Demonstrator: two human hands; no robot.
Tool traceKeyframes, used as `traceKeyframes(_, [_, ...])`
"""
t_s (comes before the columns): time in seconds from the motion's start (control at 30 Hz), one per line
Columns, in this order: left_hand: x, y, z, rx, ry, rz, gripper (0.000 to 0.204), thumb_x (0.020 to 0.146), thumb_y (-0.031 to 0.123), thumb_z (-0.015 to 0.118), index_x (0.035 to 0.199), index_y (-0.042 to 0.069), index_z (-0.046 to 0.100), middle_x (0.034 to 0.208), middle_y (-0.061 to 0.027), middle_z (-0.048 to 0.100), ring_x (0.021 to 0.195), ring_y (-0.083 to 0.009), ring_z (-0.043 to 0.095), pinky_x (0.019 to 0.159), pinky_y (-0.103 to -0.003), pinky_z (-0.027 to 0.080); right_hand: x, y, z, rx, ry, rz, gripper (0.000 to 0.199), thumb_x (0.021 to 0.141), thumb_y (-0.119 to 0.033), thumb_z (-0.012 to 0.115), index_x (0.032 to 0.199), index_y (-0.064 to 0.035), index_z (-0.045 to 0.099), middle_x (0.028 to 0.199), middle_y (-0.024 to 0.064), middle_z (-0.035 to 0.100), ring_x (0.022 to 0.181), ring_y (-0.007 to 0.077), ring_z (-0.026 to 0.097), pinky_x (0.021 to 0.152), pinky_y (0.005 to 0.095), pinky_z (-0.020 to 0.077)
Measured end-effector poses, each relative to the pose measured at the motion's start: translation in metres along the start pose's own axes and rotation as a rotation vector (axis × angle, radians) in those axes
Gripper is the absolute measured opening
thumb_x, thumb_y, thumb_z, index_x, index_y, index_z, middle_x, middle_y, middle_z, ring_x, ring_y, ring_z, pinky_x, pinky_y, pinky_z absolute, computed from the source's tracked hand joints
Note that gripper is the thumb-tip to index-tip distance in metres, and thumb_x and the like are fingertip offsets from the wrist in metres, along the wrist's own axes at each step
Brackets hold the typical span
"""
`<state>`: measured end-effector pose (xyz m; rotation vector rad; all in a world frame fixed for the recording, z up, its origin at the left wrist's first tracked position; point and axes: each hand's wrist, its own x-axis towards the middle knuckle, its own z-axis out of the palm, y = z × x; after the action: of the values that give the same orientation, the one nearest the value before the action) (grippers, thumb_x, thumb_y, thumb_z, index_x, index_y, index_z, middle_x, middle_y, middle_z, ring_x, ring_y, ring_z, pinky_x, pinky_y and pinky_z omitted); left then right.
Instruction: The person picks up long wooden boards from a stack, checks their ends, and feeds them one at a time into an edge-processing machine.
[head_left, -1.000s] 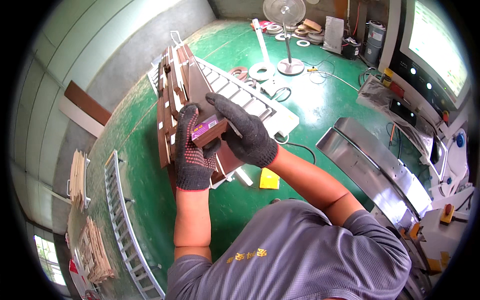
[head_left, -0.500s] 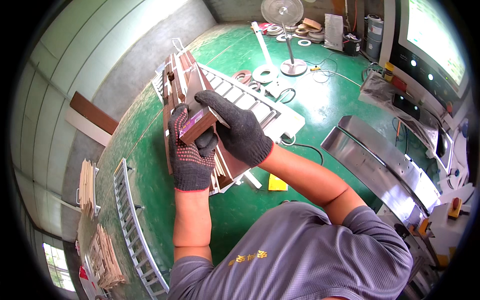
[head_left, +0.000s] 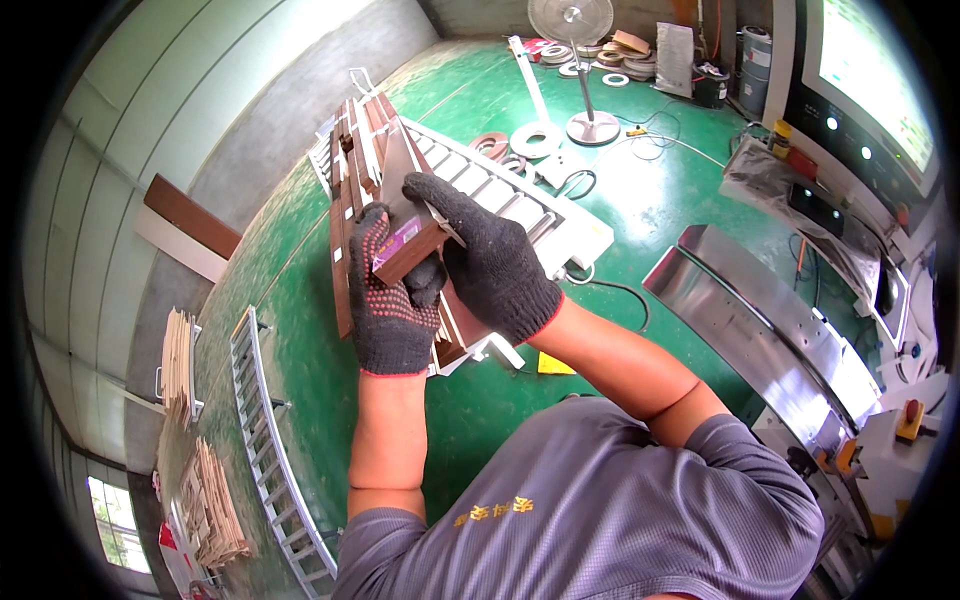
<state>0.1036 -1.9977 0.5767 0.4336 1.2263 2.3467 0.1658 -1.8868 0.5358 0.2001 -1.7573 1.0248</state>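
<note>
A long brown board (head_left: 407,260) with a purple label (head_left: 399,243) on its face is held up, its near end towards me. My left hand (head_left: 392,325), in a dark knitted glove with red dots, is wrapped round this end from the left and below. My right hand (head_left: 500,262), gloved alike, is closed at the board's right edge, its index finger lying over the top. A thin pale flat piece (head_left: 447,226) sticks out from under the right fingers against that edge; its kind is not clear. More brown boards (head_left: 343,215) are stacked beneath and beyond.
The stack lies by a white roller conveyor (head_left: 585,235). A standing fan (head_left: 590,127) and tape-like rolls (head_left: 535,140) are beyond. A metal machine guard (head_left: 740,310) and screen (head_left: 870,80) are on the right; a metal roller rack (head_left: 265,440) is on the left.
Both hands and the board end appear slightly further right, as the whole view has shifted a little. The grip of both hands looks the same.
</note>
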Motion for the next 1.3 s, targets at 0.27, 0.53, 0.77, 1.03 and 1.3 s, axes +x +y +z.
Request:
traceKeyframes(0.27, [0.009, -0.028, -0.009, 0.004, 0.145, -0.051, 0.021, 0.092, 0.031, 0.061, 0.109, 0.019, 0.061, 0.083, 0.0008, 0.062, 0.063, -0.0104, 0.057, 0.052, -0.023, 0.044, -0.003, -0.013, -0.017, 0.062, -0.047, 0.155, 0.061, 0.08, -0.004, 0.063, 0.139, -0.0109, 0.047, 0.119, 0.0199, 0.062, 0.097, 0.0376, 0.064, 0.084, 0.0389, 0.0527])
traceKeyframes(0.53, [-0.036, -0.138, -0.021, 0.396, -0.304, 0.273, 0.048, 0.096, 0.026, 0.057, 0.136, 0.007, 0.038, 0.118, -0.0067, 0.049, 0.101, -0.0143, 0.054, 0.085, -0.03, 0.049, -0.119, -0.009, -0.1, 0.529, -0.048, 0.836, 0.044, 0.095, -0.014, 0.056, 0.136, 0.0009, 0.047, 0.112, 0.01, 0.058, 0.09, 0.0115, 0.057, 0.078, 0.0273, 0.0488])
traceKeyframes(0.77, [-0.057, -0.246, -0.028, 0.421, -0.216, 0.036, 0.079, 0.094, 0.019, 0.063, 0.154, 0.009, 0.013, 0.145, -0.0149, 0.036, 0.131, -0.0213, 0.04, 0.105, -0.038, 0.041, -0.191, 0.012, -0.103, 0.435, 0.457, 1.07, 0.038, 0.095, -0.015, 0.057, 0.129, -0.0004, 0.05, 0.111, 0.0097, 0.061, 0.09, 0.0138, 0.059, 0.077, 0.026, 0.0505])
traceKeyframes(1.03, [0.202, -0.324, -0.091, -0.288, -0.166, -0.45, 0.032, 0.099, 0.019, 0.052, 0.128, 0.006, 0.046, 0.114, -0.0126, 0.059, 0.104, -0.0255, 0.061, 0.089, -0.036, 0.052, -0.177, 0.039, -0.157, 0.114, 0.594, 1.123, 0.035, 0.084, -0.006, 0.054, 0.118, -0.0003, 0.055, 0.098, 0.0061, 0.059, 0.08, 0.0116, 0.054, 0.069, 0.0258, 0.0482])
traceKeyframes(1.3, [0.481, -0.428, -0.205, -0.058, -0.308, -0.58, 0.039, 0.093, 0.036, 0.062, 0.117, 0.006, 0.062, 0.112, -0.0084, 0.066, 0.1, -0.0219, 0.061, 0.093, -0.035, 0.048, -0.22, 0.037, -0.227, -0.475, 0.938, 1.056, 0.017, 0.086, -0.007, 0.059, 0.102, -0.0009, 0.058, 0.09, 0.0066, 0.058, 0.087, 0.0126, 0.054, 0.082, 0.0304, 0.0467])
